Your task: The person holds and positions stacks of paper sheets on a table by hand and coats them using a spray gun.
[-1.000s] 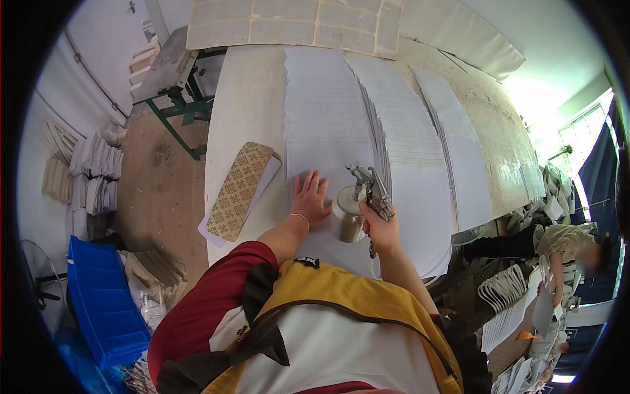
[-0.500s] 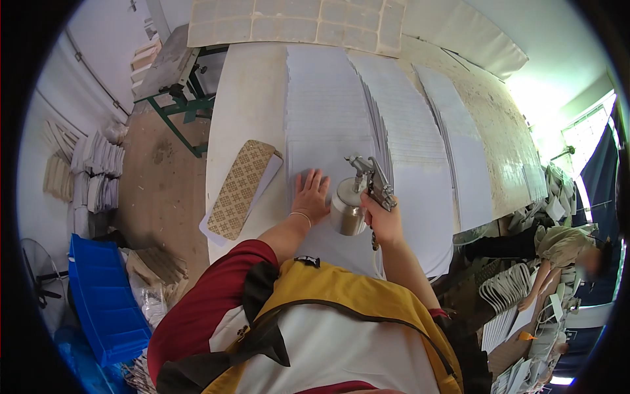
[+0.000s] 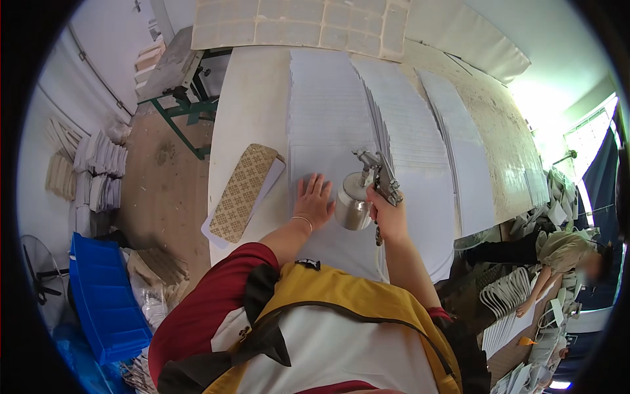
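My left hand lies flat with its fingers spread on the nearest of the overlapping white sheets. My right hand is wrapped round the handle of a metal spray gun. The gun's silver cup hangs just right of my left hand, over the sheets. To the left of my left hand, a tan patterned panel rests on a white piece. More rows of overlapped white sheets lie to the right.
A blue bin stands at lower left, near stacked pieces. A green-legged stand is left of the table. On the right, a person bends over white pieces.
The spray gun and my right hand have shifted slightly to the right. My left hand stays on the sheet. The person on the right has moved an arm.
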`<state>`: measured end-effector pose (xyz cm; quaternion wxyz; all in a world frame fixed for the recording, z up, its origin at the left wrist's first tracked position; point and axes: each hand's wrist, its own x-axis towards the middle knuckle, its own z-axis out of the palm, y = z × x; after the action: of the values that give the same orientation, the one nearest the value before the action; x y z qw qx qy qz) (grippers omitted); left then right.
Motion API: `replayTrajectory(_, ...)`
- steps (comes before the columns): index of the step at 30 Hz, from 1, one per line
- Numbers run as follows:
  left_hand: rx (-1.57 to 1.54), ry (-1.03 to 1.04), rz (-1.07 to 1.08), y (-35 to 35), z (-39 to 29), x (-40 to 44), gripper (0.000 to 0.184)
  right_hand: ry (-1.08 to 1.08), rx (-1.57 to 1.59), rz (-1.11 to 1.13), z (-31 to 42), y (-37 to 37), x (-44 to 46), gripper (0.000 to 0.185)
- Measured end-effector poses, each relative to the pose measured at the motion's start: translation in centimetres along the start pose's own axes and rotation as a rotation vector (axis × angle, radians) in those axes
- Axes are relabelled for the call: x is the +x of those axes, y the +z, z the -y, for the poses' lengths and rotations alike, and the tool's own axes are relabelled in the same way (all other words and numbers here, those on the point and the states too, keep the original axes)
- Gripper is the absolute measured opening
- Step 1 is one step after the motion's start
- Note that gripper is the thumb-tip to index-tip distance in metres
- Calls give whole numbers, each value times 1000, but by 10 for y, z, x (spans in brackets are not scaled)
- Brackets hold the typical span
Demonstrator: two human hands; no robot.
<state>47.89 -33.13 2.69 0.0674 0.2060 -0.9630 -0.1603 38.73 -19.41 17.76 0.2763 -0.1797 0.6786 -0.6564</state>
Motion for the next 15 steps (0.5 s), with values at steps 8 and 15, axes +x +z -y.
replayTrajectory(8,-10,1,-5,-2,-1,-2,60,-31,21,-62,-6,1,17,10)
replayTrajectory(15,23,15,14,0,1,-1,63,11,24,-24,-2,6,20,8)
